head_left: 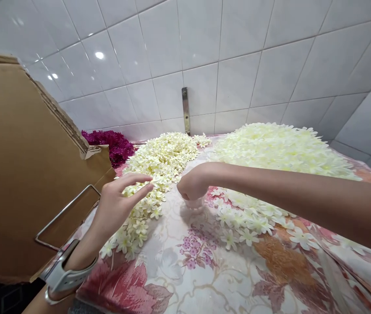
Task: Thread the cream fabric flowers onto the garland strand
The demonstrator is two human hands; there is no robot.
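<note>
My left hand (120, 200) hovers over the left heap of small cream artificial flowers (159, 161), thumb and forefinger pinched on one small flower (154, 180). My right hand (192, 185) is curled downward, fingers closed around a small clear cup (194, 203) that rests on the floral tablecloth (205, 270). What the cup contains is hidden by the hand. A bigger heap of larger cream petals (280, 148) lies behind and beside my right forearm.
A big cardboard box (25, 165) with a wire handle (64, 213) stands at the left. Magenta flowers (113, 144) lie behind it. A white tiled wall (238, 56) with a metal bracket (186, 110) closes the back.
</note>
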